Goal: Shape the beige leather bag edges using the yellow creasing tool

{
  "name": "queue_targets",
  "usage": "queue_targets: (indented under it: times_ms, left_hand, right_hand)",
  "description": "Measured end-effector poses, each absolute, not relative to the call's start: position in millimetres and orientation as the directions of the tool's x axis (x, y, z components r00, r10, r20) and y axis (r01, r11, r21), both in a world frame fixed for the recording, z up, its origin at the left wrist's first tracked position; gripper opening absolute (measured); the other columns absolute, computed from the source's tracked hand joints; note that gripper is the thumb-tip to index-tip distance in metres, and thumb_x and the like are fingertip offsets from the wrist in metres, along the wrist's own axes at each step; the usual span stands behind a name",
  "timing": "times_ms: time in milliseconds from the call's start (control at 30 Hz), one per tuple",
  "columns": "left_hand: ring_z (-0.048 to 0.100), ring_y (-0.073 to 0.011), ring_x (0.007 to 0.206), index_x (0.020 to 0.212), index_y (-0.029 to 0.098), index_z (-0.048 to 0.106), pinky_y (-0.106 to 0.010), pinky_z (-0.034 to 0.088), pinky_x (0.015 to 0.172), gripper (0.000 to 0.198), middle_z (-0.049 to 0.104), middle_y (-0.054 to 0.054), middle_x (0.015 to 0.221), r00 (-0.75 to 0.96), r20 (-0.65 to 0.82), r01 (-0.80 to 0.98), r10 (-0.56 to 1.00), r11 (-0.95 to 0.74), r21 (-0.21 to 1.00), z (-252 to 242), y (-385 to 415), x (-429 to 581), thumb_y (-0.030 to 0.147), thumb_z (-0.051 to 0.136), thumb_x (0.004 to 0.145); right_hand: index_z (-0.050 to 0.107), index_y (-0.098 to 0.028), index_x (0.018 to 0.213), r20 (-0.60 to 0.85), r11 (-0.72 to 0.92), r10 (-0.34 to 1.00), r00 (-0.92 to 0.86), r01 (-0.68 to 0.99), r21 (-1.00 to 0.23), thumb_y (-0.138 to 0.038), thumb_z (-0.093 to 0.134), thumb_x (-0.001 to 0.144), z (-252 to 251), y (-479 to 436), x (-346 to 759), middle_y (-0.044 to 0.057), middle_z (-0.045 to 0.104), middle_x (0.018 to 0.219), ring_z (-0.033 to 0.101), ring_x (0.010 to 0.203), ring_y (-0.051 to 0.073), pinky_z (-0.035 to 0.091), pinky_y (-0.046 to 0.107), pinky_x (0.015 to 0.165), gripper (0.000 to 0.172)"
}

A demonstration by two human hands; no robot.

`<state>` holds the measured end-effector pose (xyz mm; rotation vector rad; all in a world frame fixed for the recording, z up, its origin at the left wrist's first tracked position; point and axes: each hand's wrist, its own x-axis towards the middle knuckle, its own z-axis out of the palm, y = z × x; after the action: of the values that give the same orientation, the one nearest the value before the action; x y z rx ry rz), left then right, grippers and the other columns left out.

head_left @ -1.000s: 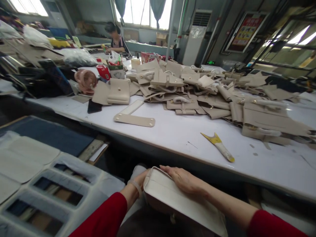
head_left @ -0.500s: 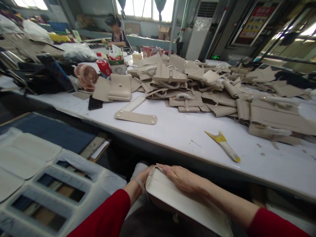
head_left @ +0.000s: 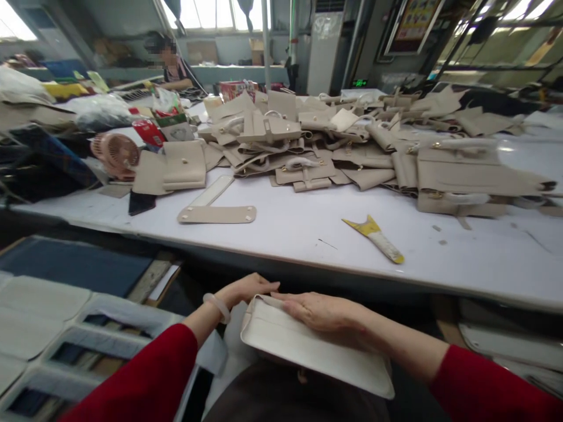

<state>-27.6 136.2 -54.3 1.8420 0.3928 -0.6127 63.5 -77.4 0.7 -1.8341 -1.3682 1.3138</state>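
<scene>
An off-white handbag (head_left: 316, 354) lies tilted across my lap, its long flat panel facing up. A small metal fitting hangs from the near side. My right hand (head_left: 323, 310) rests along the far side of the bag and grips it, fingers pointing left. My left hand (head_left: 253, 286), with a pale bangle on the wrist, is just beyond the bag's far left corner. Its fingers are pressed together and their tips come close to the right hand's fingertips. Whatever they pinch, if anything, is hidden.
A white table (head_left: 285, 234) runs ahead, with a heap of beige bag pieces (head_left: 308, 135). On it also are a yellow-and-white tool (head_left: 373, 237), a beige strap piece (head_left: 217, 214), a dark phone (head_left: 141, 202) and a pink fan (head_left: 116, 153). Pale panels (head_left: 39, 316) lie left. A person (head_left: 169, 64) sits far back.
The left hand has come up and away from the bag's corner, so more of it shows. The right hand stays on the bag. The view has swung a little to the right.
</scene>
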Motion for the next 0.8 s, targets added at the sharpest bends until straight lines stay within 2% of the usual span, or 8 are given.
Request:
queue_targets:
  times_ms: [100, 233, 400, 600, 700, 800]
  left_hand:
    - [0.066, -0.0217, 0.078, 0.101, 0.013, 0.077, -0.031, 0.050, 0.075, 0.056, 0.075, -0.006, 0.083, 0.784, -0.600, 0.504, -0.162, -0.399, 0.766, -20, 139, -14, 0.064, 0.064, 0.082]
    - [0.066, -0.0233, 0.084, 0.099, 0.020, 0.079, -0.026, 0.049, 0.073, 0.043, 0.078, -0.002, 0.095, 0.730, -0.624, 0.454, -0.281, -0.482, 0.749, 9, 135, -11, 0.051, 0.080, 0.069]
    - [0.068, -0.0275, 0.093, 0.103, 0.019, 0.078, -0.029, 0.052, 0.079, 0.043, 0.077, -0.002, 0.100, 0.686, -0.651, 0.444, -0.324, -0.523, 0.728, 9, 140, -12, 0.051, 0.074, 0.074]
    - [0.068, -0.0275, 0.095, 0.110, 0.020, 0.076, -0.028, 0.052, 0.081, 0.045, 0.076, -0.001, 0.105, 0.597, -0.677, 0.479, -0.432, -0.485, 0.732, 5, 148, -9, 0.054, 0.068, 0.080]
    - [0.068, -0.0280, 0.097, 0.108, 0.020, 0.076, -0.027, 0.051, 0.080, 0.042, 0.076, -0.001, 0.105, 0.582, -0.673, 0.470, -0.456, -0.487, 0.736, 1, 149, -7, 0.052, 0.065, 0.083]
    - [0.067, -0.0293, 0.102, 0.109, 0.021, 0.075, -0.027, 0.051, 0.081, 0.041, 0.075, -0.001, 0.108, 0.603, -0.684, 0.445, -0.411, -0.539, 0.716, -3, 150, -5, 0.049, 0.067, 0.082]
  right_hand:
    - [0.036, -0.031, 0.151, -0.431, -0.411, 0.901, 0.051, 0.417, -0.811, -0.052, 0.030, 0.101, 4, -101, 70, 0.003, 0.039, 0.156, 0.040, 0.141, 0.029, 0.027, 0.046, 0.119, 0.055]
    - [0.039, -0.033, 0.150, -0.463, -0.453, 0.883, 0.078, 0.403, -0.795, -0.054, 0.032, 0.100, 6, -131, 78, 0.002, 0.044, 0.153, 0.043, 0.139, 0.029, 0.030, 0.046, 0.118, 0.054]
    - [0.044, -0.040, 0.145, -0.555, -0.559, 0.819, 0.143, 0.413, -0.718, -0.055, 0.036, 0.098, 8, -169, 87, 0.002, 0.055, 0.145, 0.053, 0.130, 0.031, 0.040, 0.048, 0.109, 0.050]
    - [0.054, -0.035, 0.140, -0.542, -0.566, 0.823, 0.168, 0.310, -0.764, -0.048, 0.043, 0.097, 11, -181, 91, 0.003, 0.060, 0.139, 0.057, 0.126, 0.030, 0.043, 0.042, 0.106, 0.046]
    - [0.053, -0.035, 0.141, -0.576, -0.601, 0.798, 0.178, 0.311, -0.736, -0.048, 0.043, 0.097, 12, -175, 90, 0.003, 0.063, 0.135, 0.061, 0.120, 0.029, 0.048, 0.040, 0.099, 0.046]
    - [0.050, -0.037, 0.143, -0.618, -0.644, 0.761, 0.199, 0.349, -0.680, -0.049, 0.039, 0.098, 13, -168, 88, 0.005, 0.065, 0.133, 0.062, 0.119, 0.031, 0.049, 0.044, 0.096, 0.048]
